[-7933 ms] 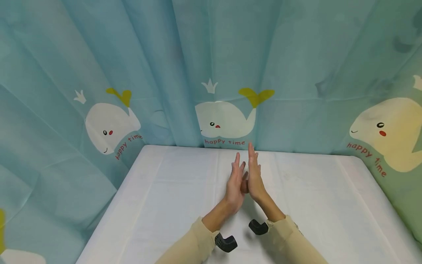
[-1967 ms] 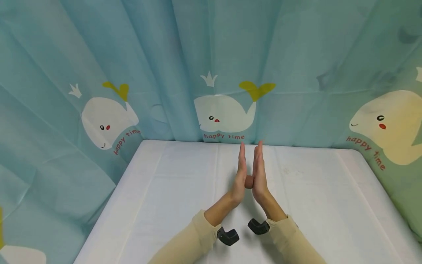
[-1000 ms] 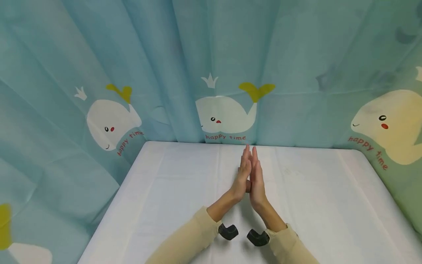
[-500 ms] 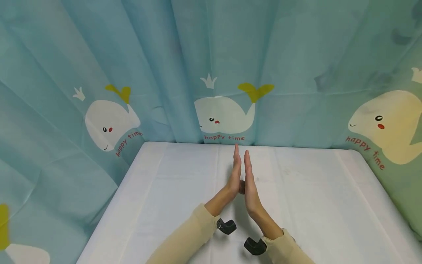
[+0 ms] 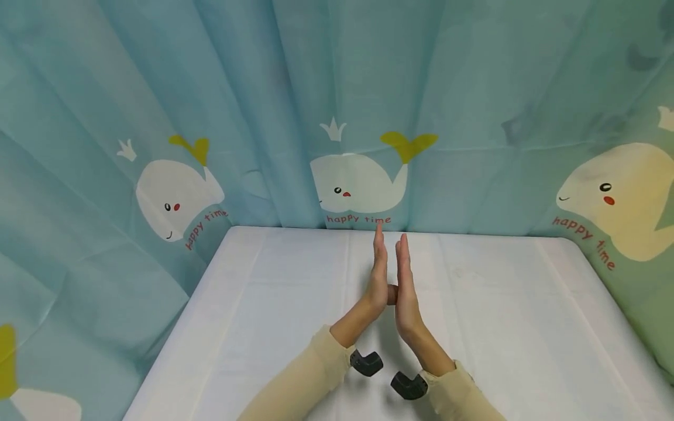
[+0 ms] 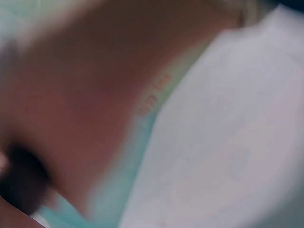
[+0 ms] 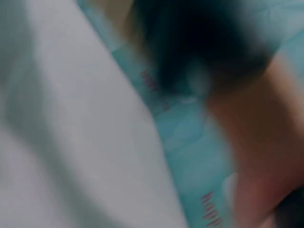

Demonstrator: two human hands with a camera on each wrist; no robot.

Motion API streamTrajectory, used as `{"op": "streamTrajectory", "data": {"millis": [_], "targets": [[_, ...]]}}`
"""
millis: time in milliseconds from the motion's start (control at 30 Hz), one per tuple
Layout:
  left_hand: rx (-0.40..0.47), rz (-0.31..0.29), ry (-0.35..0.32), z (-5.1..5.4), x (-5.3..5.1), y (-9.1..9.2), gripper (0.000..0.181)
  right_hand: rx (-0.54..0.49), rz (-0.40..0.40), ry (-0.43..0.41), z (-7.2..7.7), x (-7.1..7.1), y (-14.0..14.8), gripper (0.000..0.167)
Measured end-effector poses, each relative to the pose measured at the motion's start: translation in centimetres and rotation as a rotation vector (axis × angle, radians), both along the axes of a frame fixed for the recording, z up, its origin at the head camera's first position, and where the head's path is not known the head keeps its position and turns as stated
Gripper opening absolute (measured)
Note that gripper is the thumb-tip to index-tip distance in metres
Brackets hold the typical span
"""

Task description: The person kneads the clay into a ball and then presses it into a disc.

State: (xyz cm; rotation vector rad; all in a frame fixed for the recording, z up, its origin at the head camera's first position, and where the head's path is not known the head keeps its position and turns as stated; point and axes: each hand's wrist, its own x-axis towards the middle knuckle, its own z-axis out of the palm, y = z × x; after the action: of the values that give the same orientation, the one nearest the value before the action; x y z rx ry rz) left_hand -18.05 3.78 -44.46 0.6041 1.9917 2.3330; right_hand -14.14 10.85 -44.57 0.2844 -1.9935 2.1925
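The brown lump [image 5: 392, 294], between the facing palms of the left hand [image 5: 377, 282] and right hand [image 5: 406, 289], fingers straight, nothing pinched, could likely slip down out of the gap if pressure turns uneven or the palms part. Versus half a second ago, right hand sits slightly farther forward, fingertips wider apart.

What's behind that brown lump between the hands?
Past the brown lump, white table shows between the left hand and right hand, then the blue curtain. Whatever's straight behind the lump is covered.
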Motion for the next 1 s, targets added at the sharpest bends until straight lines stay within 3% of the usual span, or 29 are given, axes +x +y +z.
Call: {"op": "streamTrajectory", "data": {"millis": [133,233,333,433,567,633,733,867,1000], "targets": [[0.038,-0.054,-0.13,-0.8,0.2,0.3,0.062,0.093,-0.026,0.14,2.0,-0.1,0.1,0.06],[0.08,-0.123,-0.164,-0.4,1.4,0.5,0.064,0.11,-0.041,0.142,2.5,-1.3,1.1,0.06],[0.099,-0.171,-0.125,0.6,2.4,0.5,0.067,0.076,-0.056,0.084,1.5,-2.7,2.4,0.056],[0.103,-0.193,-0.114,1.4,2.6,0.3,0.069,0.057,-0.063,0.049,-0.1,-3.2,3.0,0.054],[0.14,-0.12,-0.17,1.3,1.2,-0.1,0.067,0.093,-0.034,0.048,-1.0,-1.6,1.5,0.056],[0.146,-0.075,-0.187,0.9,0.5,-0.1,0.064,0.152,-0.032,0.085,-0.6,-0.4,0.5,0.056],[0.12,-0.081,-0.161,0.1,0.3,0.2,0.062,0.212,-0.071,0.176,0.6,0.3,0.0,0.057],[0.074,-0.143,-0.102,0.0,1.3,0.7,0.062,0.228,-0.098,0.192,1.5,-1.1,1.2,0.057],[0.065,-0.188,-0.085,0.9,2.4,0.7,0.061,0.16,-0.087,0.096,0.3,-2.7,2.7,0.055]]}}
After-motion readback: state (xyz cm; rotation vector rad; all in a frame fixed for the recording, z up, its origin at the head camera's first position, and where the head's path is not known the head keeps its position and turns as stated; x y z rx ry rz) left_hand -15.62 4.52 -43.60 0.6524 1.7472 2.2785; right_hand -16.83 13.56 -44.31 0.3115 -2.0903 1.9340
